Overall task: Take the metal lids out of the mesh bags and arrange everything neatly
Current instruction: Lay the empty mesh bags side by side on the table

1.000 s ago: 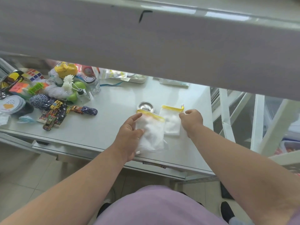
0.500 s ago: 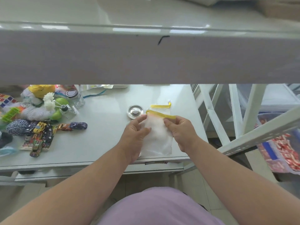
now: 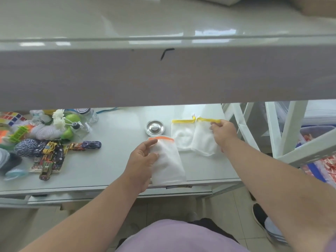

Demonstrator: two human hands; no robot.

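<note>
Laying out: the step in hand looks like arranging the emptied mesh bags in a row; the next move likely calls for setting the right-hand bag flat beside its neighbour, then dealing with the orange-edged one
Right hand: fingers pinched on the yellow top edge of the right mesh bag; arm reaches forward across the table's right end, wrist bent inward
Left hand: fingers loosely spread and curled against the left side of the orange-edged mesh bag; it touches the bag, yet whether it truly grips it I cannot tell; forearm comes in from the lower left
Orange-edged mesh bag: nearest the table's front edge, its lower end at that edge; whether a lid is inside I cannot tell
Middle mesh bag: yellow-edged, lying flat, just beside the right one, their sides touching or overlapping
Metal lid: already out; sits bare on the table just behind the orange edge and left of the middle bag
Farther left: toy cars, yarn, a puzzle cube and a glass jar heaped well apart from the bags
Above: a shelf hides the table's far part
</note>
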